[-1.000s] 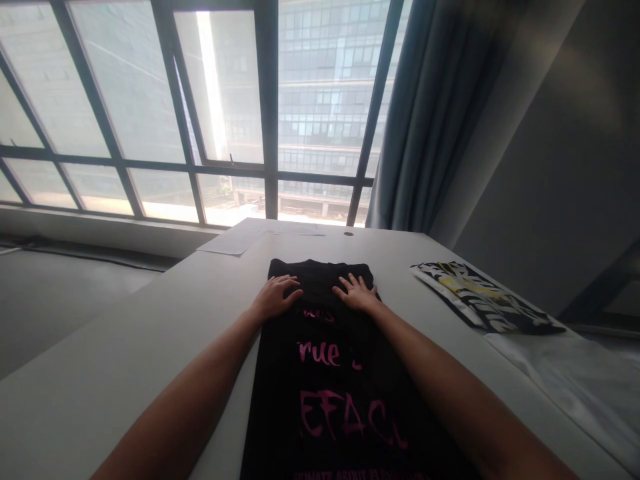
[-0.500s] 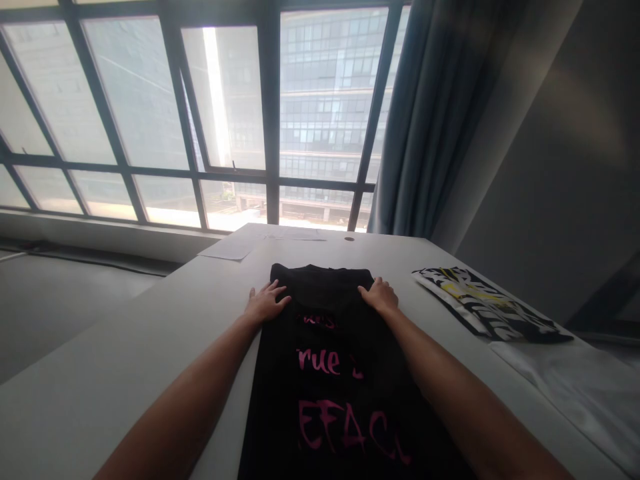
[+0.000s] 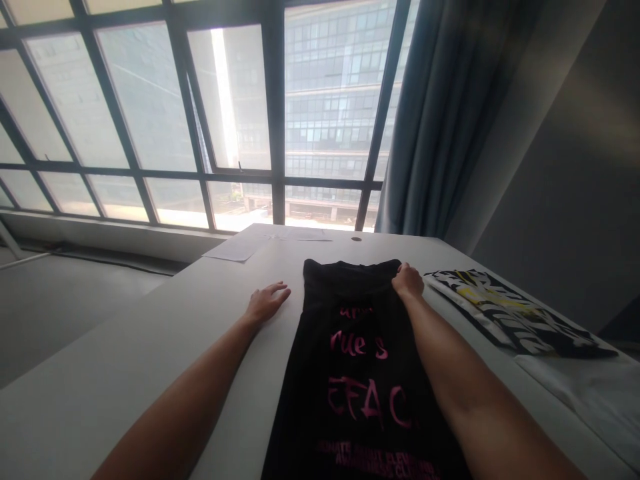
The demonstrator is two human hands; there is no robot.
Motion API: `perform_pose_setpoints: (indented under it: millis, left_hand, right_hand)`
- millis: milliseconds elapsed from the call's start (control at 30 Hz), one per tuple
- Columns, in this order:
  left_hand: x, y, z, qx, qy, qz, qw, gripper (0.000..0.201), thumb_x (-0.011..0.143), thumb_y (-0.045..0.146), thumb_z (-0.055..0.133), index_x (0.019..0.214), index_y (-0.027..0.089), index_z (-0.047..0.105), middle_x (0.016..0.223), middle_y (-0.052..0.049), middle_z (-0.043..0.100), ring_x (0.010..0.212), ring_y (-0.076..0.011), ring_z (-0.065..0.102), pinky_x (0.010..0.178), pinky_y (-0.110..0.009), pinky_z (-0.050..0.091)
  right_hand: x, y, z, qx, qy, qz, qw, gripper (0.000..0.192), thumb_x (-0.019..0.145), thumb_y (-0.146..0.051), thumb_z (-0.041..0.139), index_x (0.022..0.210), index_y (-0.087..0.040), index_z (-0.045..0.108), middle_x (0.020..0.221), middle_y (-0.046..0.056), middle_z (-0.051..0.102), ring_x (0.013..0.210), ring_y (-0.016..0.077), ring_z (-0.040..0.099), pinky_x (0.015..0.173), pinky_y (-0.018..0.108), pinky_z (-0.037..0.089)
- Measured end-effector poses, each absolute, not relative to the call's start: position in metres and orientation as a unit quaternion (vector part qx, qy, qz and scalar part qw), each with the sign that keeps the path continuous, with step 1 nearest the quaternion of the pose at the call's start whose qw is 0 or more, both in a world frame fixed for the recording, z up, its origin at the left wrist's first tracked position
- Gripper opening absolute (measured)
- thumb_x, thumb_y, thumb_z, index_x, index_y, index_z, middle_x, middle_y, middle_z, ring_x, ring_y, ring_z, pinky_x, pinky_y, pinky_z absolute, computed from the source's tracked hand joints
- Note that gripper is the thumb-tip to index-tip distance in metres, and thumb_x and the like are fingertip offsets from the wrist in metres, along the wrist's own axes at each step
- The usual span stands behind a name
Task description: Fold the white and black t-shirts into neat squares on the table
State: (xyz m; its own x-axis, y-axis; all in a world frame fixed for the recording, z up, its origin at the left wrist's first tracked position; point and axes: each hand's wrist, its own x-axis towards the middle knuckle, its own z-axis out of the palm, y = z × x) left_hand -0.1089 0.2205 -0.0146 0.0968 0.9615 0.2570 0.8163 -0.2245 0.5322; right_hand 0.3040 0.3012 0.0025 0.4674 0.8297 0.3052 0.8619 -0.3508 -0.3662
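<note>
A black T-shirt (image 3: 360, 360) with pink lettering lies lengthwise on the white table, its sides folded in and its collar end at the far side. My right hand (image 3: 409, 280) is closed on the shirt's far right corner. Left of the shirt, my left hand (image 3: 269, 301) rests on or just over the tabletop, fingers apart and holding nothing. A narrow strip of white table shows between it and the shirt's edge.
Folded black, white and yellow printed garments (image 3: 515, 310) lie at the table's right side, with a white cloth (image 3: 585, 387) nearer me. Paper sheets (image 3: 235, 249) sit at the far left of the white table (image 3: 125, 353). A curtain (image 3: 425, 133) hangs by the windows.
The shirt's far end has shifted right along with my right hand. My left hand has come off the shirt's left edge and is now apart from it. The view has turned slightly.
</note>
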Motion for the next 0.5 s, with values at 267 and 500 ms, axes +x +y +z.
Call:
perform_pose_setpoints:
  millis: [267,500]
  left_hand:
    - [-0.108,0.213,-0.01,0.737,0.603,0.272,0.136,0.045,0.087,0.058,0.049,0.11,0.028,0.073,0.127,0.0,0.066,0.126,-0.0253,0.055,0.113,-0.039,0.032]
    - [-0.118,0.204,-0.014,0.753,0.551,0.284,0.22,0.059,0.077,0.068,0.054,0.102,0.019,0.076,0.128,-0.008,0.066,0.129,-0.0274,0.052,0.108,-0.033,0.037]
  right_hand:
    - [0.338,0.271,0.002,-0.823,-0.552,0.009,0.137,0.061,0.092,-0.043,0.051,0.138,-0.003,0.043,0.129,0.026,0.054,0.123,0.032,0.053,0.097,0.038,0.043]
    - [0.312,0.139,0.002,-0.771,-0.636,0.001,0.047,0.051,0.091,-0.047,0.053,0.126,-0.01,0.058,0.131,0.021,0.056,0.121,0.0319,0.054,0.097,0.036,0.042]
